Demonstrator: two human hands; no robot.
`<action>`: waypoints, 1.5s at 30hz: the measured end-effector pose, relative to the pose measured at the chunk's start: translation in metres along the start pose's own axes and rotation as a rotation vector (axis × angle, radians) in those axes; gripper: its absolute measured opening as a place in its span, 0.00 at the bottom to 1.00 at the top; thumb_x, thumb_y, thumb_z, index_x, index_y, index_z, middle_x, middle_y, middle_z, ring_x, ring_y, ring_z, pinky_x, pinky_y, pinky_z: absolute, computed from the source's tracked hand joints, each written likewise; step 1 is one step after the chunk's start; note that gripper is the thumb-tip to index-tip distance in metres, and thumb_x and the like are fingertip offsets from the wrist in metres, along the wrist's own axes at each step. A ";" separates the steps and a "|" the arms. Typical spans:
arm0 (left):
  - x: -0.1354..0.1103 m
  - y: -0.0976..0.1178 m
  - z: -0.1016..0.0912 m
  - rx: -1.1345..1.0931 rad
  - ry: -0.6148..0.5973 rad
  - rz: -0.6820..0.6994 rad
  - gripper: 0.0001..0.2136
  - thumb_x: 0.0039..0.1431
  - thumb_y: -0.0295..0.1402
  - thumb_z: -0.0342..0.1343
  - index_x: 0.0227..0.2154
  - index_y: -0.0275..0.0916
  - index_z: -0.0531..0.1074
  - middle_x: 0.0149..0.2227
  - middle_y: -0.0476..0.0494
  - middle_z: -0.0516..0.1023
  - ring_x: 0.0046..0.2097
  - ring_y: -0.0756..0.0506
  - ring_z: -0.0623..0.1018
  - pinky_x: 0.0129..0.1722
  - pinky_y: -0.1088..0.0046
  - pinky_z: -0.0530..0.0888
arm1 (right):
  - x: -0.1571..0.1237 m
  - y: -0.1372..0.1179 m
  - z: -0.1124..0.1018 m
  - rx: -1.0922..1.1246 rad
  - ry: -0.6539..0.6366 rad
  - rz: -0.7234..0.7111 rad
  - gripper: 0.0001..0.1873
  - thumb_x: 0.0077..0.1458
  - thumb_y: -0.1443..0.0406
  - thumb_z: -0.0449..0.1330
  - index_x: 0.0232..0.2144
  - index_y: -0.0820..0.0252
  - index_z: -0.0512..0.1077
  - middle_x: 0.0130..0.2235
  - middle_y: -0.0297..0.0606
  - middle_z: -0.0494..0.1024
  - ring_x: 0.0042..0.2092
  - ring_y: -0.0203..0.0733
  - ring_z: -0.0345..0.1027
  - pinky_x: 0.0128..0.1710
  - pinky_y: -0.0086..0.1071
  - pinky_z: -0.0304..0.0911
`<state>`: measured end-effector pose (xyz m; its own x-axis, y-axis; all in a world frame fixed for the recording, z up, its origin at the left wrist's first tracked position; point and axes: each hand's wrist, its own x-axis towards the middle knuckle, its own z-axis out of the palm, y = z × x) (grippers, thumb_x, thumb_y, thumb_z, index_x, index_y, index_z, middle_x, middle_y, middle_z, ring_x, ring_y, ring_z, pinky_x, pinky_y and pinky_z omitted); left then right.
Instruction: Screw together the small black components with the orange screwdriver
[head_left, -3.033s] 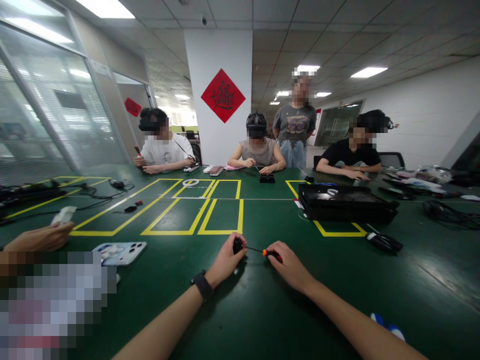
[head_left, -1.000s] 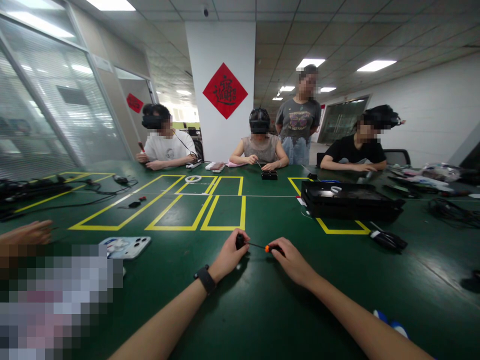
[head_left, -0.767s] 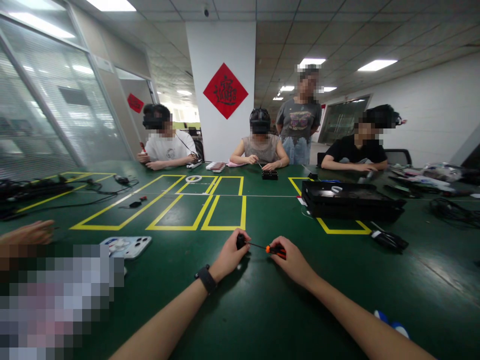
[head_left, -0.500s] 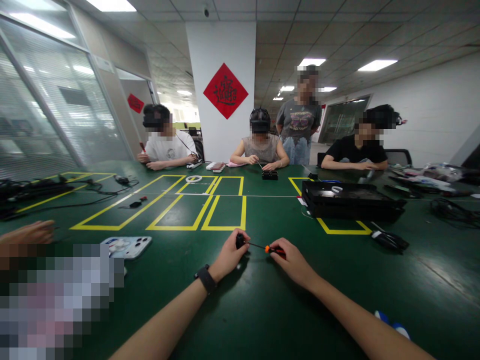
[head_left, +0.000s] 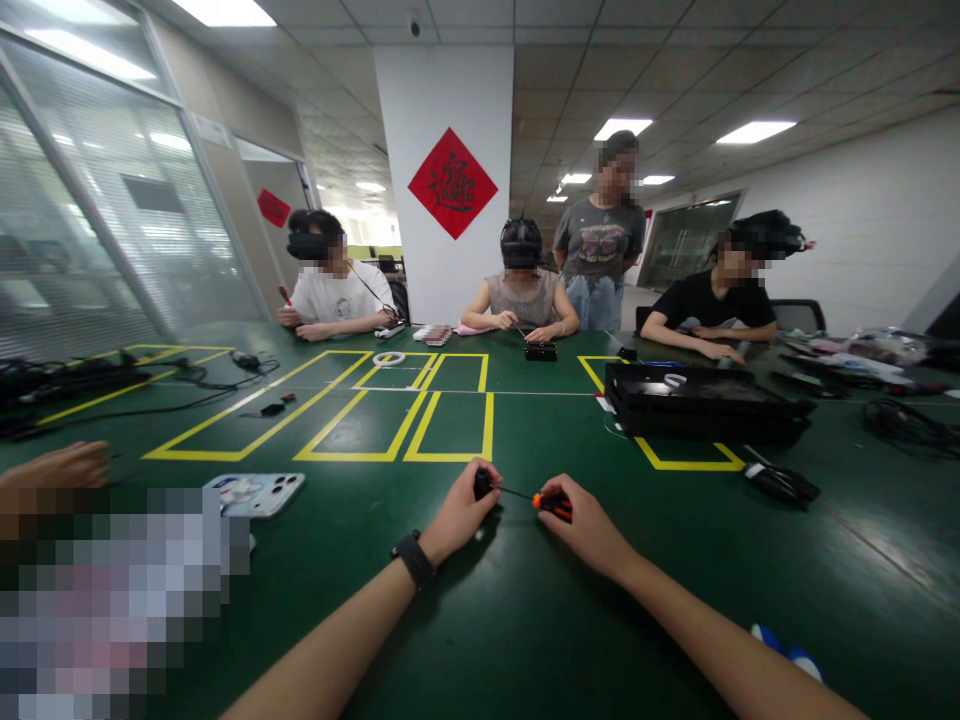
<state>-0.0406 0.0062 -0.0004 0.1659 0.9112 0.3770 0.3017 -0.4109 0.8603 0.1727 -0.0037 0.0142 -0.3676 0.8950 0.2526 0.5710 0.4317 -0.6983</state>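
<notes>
- Head view, my only feed: left hand pinches a small black part over the near middle of the green table; its fingers cover too much for me to identify it.
- Right hand has thumb and fingers closed on the orange-and-black handle of a screwdriver, shaft angled left to the part.
- Progress: both pieces are in hand and tip is at the part. I'd call it mid-fastening, direction unknown. Can't see a screw head or whether the tip is seated, so I can't say how much turning is left.
- Around: phone and a co-worker's hand off left; yellow tape beyond the hands; black tray and cable bundle right; blue-and-white object beside the right forearm, unidentified.
- Obstructions: I see nothing between the hands except the shaft. My sightline is the problem: left fingers hide the contact.
</notes>
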 end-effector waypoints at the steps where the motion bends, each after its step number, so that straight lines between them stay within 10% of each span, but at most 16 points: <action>1: 0.000 0.000 0.000 0.006 0.002 0.001 0.08 0.50 0.22 0.49 0.33 0.38 0.63 0.35 0.48 0.68 0.39 0.49 0.69 0.42 0.72 0.65 | 0.000 0.000 0.000 0.000 -0.009 -0.010 0.10 0.53 0.64 0.53 0.39 0.59 0.67 0.40 0.39 0.70 0.43 0.40 0.63 0.44 0.34 0.58; 45: 0.000 -0.004 0.001 -0.018 0.011 0.002 0.09 0.49 0.22 0.50 0.34 0.38 0.63 0.35 0.48 0.69 0.39 0.49 0.69 0.42 0.72 0.65 | -0.002 -0.003 -0.002 0.053 -0.008 -0.028 0.09 0.53 0.65 0.54 0.37 0.59 0.69 0.38 0.37 0.72 0.41 0.39 0.66 0.43 0.32 0.60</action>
<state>-0.0404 0.0078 -0.0039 0.1558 0.9105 0.3829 0.2842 -0.4126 0.8654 0.1729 -0.0065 0.0175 -0.3887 0.8817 0.2673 0.5209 0.4496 -0.7256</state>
